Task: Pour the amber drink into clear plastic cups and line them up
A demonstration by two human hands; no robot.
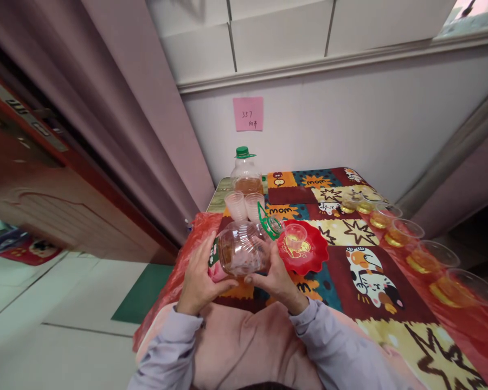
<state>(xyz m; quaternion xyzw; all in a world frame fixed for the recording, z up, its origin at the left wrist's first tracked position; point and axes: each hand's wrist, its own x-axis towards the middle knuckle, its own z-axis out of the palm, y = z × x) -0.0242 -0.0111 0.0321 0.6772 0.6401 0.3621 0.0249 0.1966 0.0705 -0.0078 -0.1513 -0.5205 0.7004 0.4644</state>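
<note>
A large clear plastic bottle [241,244] with amber liquid is tipped onto its side between my hands, its open neck and green ring pointing right. My left hand [198,277] wraps the labelled base end. Near the neck, my right hand [280,277] grips the bottle's shoulder from below. The mouth hangs by a clear plastic cup [296,233], which stands on a red scalloped plate [320,259]. Whether liquid is flowing out I cannot tell. Behind the bottle are two stacks of clear cups [236,205].
A second large bottle [246,172] with a green cap stands upright at the back. Several clear cups holding yellowish liquid line the table's right side, including a near cup [455,290]. A patterned mat [374,281] covers the table. A wall [309,124] rises behind it.
</note>
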